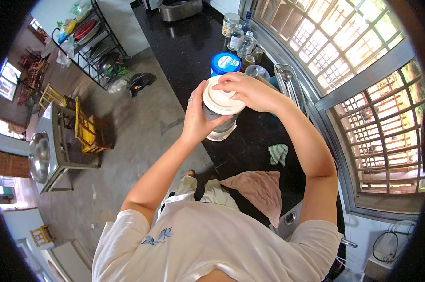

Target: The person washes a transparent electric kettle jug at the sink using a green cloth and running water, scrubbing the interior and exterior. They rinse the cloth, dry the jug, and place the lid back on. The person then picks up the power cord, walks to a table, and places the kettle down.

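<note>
Above the black countertop stands a see-through greyish jar with a round white lid and a white part at its lower end. My left hand is wrapped round the jar's side, its thumb across the front just under the lid and its fingers at the rim. Over the top of the lid curls my right hand, fingertips gripping near its middle. The jar's contents cannot be made out. Right behind the jar is a tub with a blue lid, partly hidden by my right hand.
Glass bottles and a tin line the window side of the black countertop. A green-striped cloth and a pinkish cloth lie nearer me, beside a sink. On the left are a table and a rack.
</note>
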